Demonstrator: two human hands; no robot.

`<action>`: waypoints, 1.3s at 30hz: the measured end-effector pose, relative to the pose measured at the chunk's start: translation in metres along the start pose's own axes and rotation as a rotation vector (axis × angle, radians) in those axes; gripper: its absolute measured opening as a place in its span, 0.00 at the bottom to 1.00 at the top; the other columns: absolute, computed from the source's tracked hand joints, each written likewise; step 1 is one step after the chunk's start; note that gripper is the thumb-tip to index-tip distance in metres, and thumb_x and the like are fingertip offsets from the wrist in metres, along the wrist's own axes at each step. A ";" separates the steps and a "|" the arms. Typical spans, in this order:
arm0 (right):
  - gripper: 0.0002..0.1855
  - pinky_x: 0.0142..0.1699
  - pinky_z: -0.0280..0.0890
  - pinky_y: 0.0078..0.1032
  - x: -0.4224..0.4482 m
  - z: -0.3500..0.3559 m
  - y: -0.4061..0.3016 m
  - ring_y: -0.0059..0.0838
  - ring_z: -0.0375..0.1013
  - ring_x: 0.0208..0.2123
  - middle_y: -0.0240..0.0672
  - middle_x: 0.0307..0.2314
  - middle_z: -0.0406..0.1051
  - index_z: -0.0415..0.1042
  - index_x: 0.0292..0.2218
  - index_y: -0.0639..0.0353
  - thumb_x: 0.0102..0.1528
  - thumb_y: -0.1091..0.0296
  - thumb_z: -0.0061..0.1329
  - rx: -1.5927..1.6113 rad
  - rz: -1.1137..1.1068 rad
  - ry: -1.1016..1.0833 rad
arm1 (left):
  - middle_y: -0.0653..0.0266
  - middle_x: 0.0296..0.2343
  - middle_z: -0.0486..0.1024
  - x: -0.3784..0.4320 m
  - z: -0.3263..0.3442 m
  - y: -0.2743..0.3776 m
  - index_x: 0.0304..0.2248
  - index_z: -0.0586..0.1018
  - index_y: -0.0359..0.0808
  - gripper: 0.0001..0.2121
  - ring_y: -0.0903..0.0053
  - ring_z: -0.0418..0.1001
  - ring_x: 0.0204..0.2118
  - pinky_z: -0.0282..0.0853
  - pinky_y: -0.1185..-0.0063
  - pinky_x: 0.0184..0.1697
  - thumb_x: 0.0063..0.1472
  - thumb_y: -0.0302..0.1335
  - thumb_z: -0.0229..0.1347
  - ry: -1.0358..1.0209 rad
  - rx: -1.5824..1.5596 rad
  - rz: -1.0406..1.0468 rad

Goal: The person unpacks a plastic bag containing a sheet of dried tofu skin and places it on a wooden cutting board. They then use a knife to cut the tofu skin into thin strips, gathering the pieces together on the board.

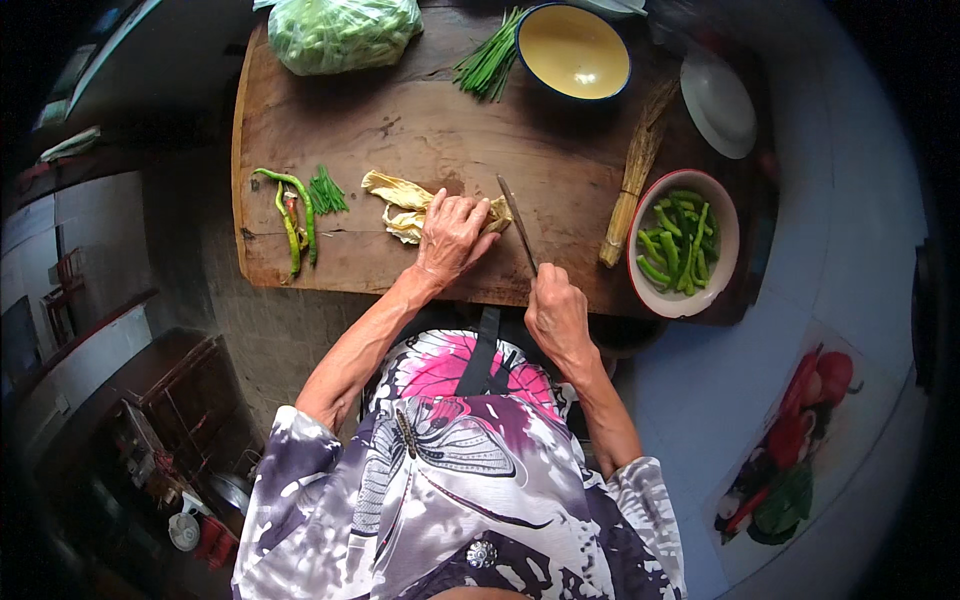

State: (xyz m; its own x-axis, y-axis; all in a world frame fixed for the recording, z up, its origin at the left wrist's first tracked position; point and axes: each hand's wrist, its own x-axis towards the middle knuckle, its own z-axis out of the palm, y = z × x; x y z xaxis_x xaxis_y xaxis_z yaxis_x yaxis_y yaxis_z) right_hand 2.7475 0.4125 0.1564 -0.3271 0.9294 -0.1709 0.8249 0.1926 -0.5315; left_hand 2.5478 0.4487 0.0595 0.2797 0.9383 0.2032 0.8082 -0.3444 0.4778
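Observation:
My left hand [454, 236] presses a pale yellow, wrinkled leafy food [397, 190] onto the wooden table [435, 135]. In my right hand [557, 307] is the handle of a knife [517, 223], its blade seen nearly edge-on at the right end of the yellow pieces. Whether the blade touches them I cannot tell. To the left lie a small pile of cut green stalks [327, 190] and long chili peppers [304, 206], green and yellowish, with a bit of red among them.
A plastic bag of green vegetables [345, 34] stands at the back left. Behind are long green stalks [491, 64] and a cream enamel bowl [574, 51]. At the right are a bundle of dry stalks [634, 180], a white dish [718, 105] and a red-rimmed bowl [720, 289] of green peppers.

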 end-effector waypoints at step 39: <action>0.09 0.35 0.68 0.50 0.092 -0.035 -0.003 0.63 0.72 0.30 0.62 0.22 0.70 0.59 0.30 0.69 0.47 0.79 0.45 -0.028 0.032 -0.255 | 0.63 0.32 0.71 0.013 0.026 0.005 0.36 0.78 0.39 0.12 0.66 0.69 0.38 0.62 0.67 0.49 0.50 0.28 0.57 0.134 0.089 0.031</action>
State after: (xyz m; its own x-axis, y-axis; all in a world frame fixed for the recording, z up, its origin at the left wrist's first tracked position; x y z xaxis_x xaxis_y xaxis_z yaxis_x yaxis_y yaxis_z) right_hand 2.7311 0.5085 0.1715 -0.4039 0.8262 -0.3928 0.8477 0.1765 -0.5003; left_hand 2.5688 0.4597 0.0427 0.2383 0.9126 0.3322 0.8446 -0.3636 0.3930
